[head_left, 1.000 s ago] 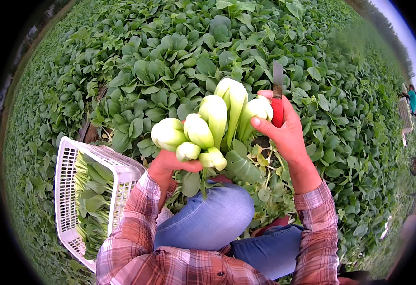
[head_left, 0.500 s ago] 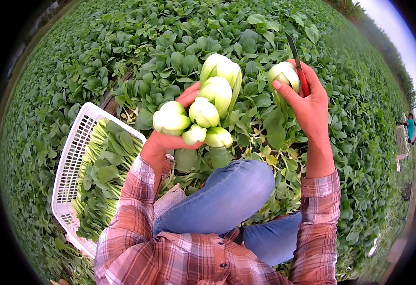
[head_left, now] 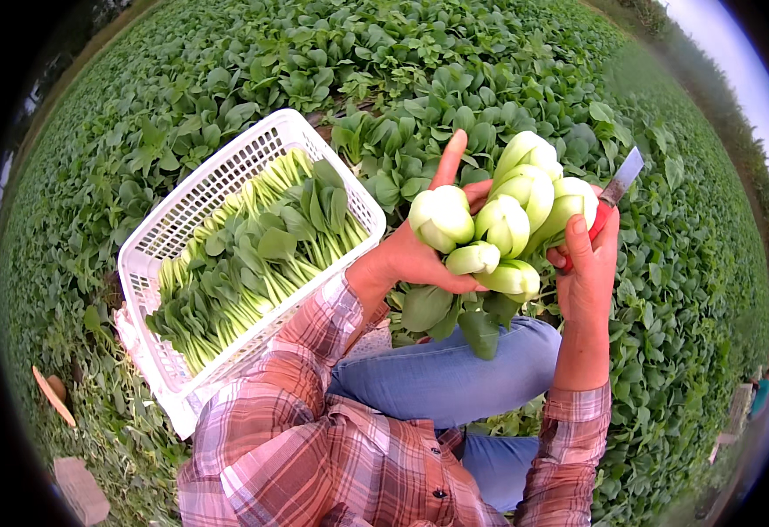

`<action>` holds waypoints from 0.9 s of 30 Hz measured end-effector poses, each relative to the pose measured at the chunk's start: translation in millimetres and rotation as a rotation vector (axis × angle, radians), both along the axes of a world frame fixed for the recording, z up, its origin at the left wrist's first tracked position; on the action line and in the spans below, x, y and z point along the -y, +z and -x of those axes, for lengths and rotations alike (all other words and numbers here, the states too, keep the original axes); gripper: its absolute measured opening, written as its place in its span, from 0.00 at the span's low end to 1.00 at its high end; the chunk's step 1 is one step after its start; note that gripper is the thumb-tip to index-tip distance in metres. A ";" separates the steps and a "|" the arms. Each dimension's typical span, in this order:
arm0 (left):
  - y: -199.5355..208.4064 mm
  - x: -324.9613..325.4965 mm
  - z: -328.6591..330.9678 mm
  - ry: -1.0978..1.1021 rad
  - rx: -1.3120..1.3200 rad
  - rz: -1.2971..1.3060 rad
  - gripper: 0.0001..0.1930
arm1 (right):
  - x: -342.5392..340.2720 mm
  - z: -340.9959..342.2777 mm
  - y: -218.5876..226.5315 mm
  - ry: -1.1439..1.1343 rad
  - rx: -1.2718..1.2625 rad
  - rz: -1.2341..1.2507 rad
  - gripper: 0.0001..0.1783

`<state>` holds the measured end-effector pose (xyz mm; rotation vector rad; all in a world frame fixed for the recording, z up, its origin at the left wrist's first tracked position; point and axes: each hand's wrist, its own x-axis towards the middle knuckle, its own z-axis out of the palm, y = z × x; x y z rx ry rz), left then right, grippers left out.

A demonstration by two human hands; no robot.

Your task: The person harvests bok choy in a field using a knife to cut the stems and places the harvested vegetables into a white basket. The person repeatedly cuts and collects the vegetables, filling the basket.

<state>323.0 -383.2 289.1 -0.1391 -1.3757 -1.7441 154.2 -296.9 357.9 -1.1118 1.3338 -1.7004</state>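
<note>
My left hand [head_left: 406,256] cradles a bunch of bok choy [head_left: 503,227], pale bases turned up and green leaves hanging below, one finger sticking up beside it. At the bunch's right side, my right hand [head_left: 588,285] presses another bok choy [head_left: 571,204] against the others. The same right hand grips a knife [head_left: 623,176] by its red handle, its blade pointing up and to the right, away from the bunch. Part of the handle is hidden by the fingers.
A white slotted plastic basket [head_left: 362,198] stands at my left, holding rows of bok choy [head_left: 262,263]. Dense leafy plants [head_left: 692,290] surround me. My bent knee [head_left: 455,369] lies under the bunch. A straw-coloured hat-like object [head_left: 53,395] lies far left.
My right hand has brought its bok choy leftward and down against the bunch. The left hand's bunch now appears farther right. The view has turned left, showing more of the basket.
</note>
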 end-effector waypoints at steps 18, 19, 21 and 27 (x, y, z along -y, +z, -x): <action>-17.0 -20.3 -102.6 0.454 0.310 -0.079 0.52 | 33.1 -88.6 -27.0 0.440 0.201 -0.150 0.21; -18.7 -20.7 -116.4 0.442 0.341 -0.117 0.51 | 34.7 -101.7 -26.2 0.423 0.213 -0.165 0.20; -23.1 -23.0 -146.6 0.463 0.371 -0.188 0.49 | 38.0 -111.3 -29.7 0.436 0.164 -0.151 0.20; 0.4 -41.9 -265.0 0.939 0.636 -0.244 0.44 | 48.8 -74.8 -38.3 0.367 0.047 -0.199 0.19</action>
